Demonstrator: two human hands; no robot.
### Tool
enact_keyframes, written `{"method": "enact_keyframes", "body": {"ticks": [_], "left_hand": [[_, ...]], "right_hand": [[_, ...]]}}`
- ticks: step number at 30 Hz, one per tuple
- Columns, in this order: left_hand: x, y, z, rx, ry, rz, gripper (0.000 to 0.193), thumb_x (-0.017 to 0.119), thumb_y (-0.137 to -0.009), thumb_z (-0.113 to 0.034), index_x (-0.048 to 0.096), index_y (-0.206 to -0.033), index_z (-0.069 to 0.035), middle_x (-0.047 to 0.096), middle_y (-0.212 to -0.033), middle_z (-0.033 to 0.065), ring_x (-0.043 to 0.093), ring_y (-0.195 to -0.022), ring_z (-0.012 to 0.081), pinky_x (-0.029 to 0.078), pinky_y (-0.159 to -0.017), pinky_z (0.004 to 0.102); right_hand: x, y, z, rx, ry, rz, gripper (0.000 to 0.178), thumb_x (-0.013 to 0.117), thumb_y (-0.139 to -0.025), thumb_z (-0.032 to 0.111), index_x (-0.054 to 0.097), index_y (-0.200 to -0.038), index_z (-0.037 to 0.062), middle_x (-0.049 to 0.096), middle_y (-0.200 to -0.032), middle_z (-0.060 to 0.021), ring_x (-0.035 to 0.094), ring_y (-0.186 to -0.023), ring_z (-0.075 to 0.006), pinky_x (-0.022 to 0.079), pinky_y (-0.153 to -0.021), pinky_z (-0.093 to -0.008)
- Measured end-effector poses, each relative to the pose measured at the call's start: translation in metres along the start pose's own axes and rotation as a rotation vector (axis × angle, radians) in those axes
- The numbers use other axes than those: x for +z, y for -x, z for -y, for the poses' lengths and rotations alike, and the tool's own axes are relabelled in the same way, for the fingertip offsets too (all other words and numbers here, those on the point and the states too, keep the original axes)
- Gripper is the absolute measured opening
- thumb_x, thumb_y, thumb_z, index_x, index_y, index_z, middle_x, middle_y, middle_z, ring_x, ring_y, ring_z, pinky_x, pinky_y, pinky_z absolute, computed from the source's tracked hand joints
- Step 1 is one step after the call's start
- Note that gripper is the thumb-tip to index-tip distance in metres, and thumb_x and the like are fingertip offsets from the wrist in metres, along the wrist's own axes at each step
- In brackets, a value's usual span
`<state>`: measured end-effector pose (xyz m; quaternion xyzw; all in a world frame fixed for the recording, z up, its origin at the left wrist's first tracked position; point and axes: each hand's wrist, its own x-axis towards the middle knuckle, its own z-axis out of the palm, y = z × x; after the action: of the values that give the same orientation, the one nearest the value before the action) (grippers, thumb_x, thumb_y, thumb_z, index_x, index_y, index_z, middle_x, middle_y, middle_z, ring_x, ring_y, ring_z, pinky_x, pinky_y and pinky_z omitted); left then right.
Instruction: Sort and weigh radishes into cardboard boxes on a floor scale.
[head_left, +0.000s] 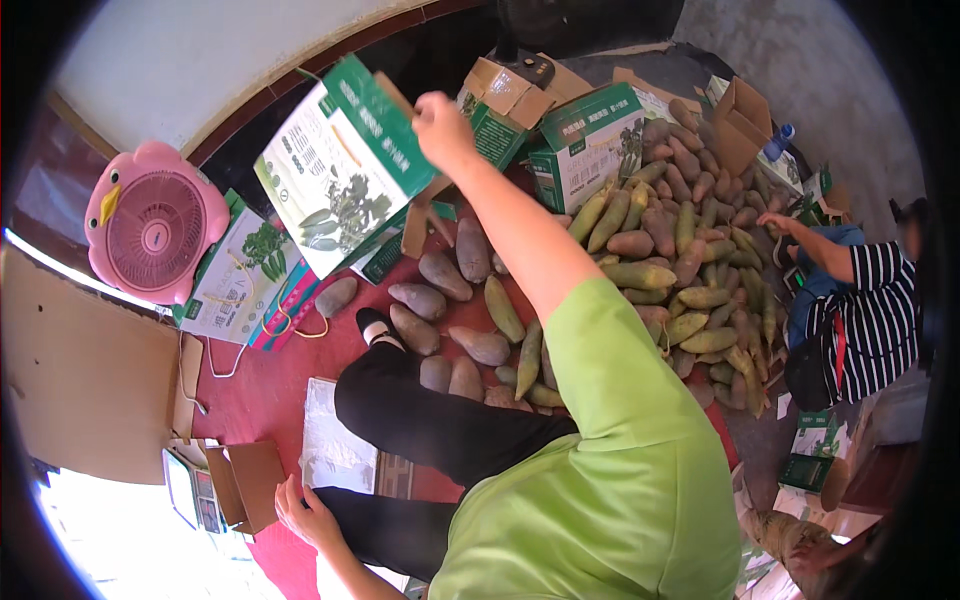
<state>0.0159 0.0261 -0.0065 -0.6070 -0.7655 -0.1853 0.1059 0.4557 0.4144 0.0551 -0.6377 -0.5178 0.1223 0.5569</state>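
Note:
My right hand (pixel 443 130) is raised at the upper middle, its fingers closed on the top edge of a green and white carton (pixel 335 165). The carton is tilted and off the floor, with a printed picture of leafy radishes on its side. My left hand (pixel 308 512) is low at the left by my knee, its fingers slightly apart beside a small open brown cardboard box (pixel 247 485). Whether it touches that box, I cannot tell. Loose brown, soil-covered radishes (pixel 443 275) and green radishes (pixel 503 308) lie on the red floor covering by my foot.
A big pile of radishes (pixel 690 250) fills the right middle. Another green carton (pixel 585 145) and an open one (pixel 497 105) stand behind it. A pink fan (pixel 155 222), a printed bag (pixel 245 275) and a scale (pixel 195 490) are on the left. A person in stripes (pixel 862 310) sits at the right.

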Motion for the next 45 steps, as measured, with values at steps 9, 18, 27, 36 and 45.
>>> {"method": "enact_keyframes", "body": {"ticks": [9, 18, 27, 36, 45], "left_hand": [[-0.005, -0.012, -0.012, -0.010, -0.056, 0.048, 0.026, 0.058, -0.082, -0.011, 0.062, -0.106, -0.002, 0.059, -0.110, 0.0140, 0.051, -0.111, 0.0324, 0.036, -0.097, 0.0450], [-0.009, -0.014, -0.012, -0.061, -0.152, 0.087, 0.025, 0.056, -0.085, -0.015, 0.063, -0.104, 0.000, 0.059, -0.109, 0.0156, 0.050, -0.112, 0.0333, 0.035, -0.098, 0.0462], [-0.017, -0.012, -0.009, -0.075, -0.217, 0.096, 0.025, 0.054, -0.084, -0.013, 0.062, -0.103, 0.001, 0.059, -0.110, 0.0191, 0.048, -0.113, 0.0364, 0.033, -0.099, 0.0477], [-0.024, -0.004, 0.007, -0.032, -0.294, 0.097, 0.026, 0.053, -0.086, -0.015, 0.060, -0.105, 0.001, 0.057, -0.111, 0.0188, 0.049, -0.111, 0.0367, 0.035, -0.099, 0.0482], [-0.026, 0.000, 0.007, -0.030, -0.227, 0.063, 0.026, 0.053, -0.086, -0.016, 0.061, -0.104, 0.001, 0.058, -0.108, 0.0198, 0.049, -0.111, 0.0376, 0.035, -0.097, 0.0482]], "right_hand": [[-0.055, 0.036, -0.149, 0.189, 0.220, 0.290, 0.023, 0.067, -0.072, 0.018, 0.069, -0.092, 0.0085, 0.067, -0.095, -0.0138, 0.063, -0.092, -0.0307, 0.050, -0.082, -0.0382], [-0.093, -0.086, -0.140, 0.231, 0.373, -0.004, 0.044, 0.071, -0.072, 0.016, 0.059, -0.113, 0.0045, 0.057, -0.119, -0.0178, 0.053, -0.112, -0.0309, 0.043, -0.094, -0.0381], [-0.062, -0.141, -0.169, 0.152, 0.334, -0.064, 0.079, 0.077, -0.066, 0.019, 0.040, -0.134, 0.0030, 0.041, -0.135, -0.0187, 0.038, -0.128, -0.0306, 0.033, -0.106, -0.0360], [-0.059, -0.139, -0.142, 0.344, 0.479, 0.092, 0.054, 0.072, -0.071, 0.043, 0.061, -0.105, 0.0023, 0.063, -0.106, -0.0174, 0.064, -0.092, -0.0294, 0.051, -0.079, -0.0382], [-0.095, -0.045, -0.142, 0.401, 0.280, 0.285, 0.029, 0.057, -0.083, 0.034, 0.062, -0.084, 0.0052, 0.065, -0.077, -0.0151, 0.065, -0.063, -0.0278, 0.049, -0.061, -0.0401]]}}
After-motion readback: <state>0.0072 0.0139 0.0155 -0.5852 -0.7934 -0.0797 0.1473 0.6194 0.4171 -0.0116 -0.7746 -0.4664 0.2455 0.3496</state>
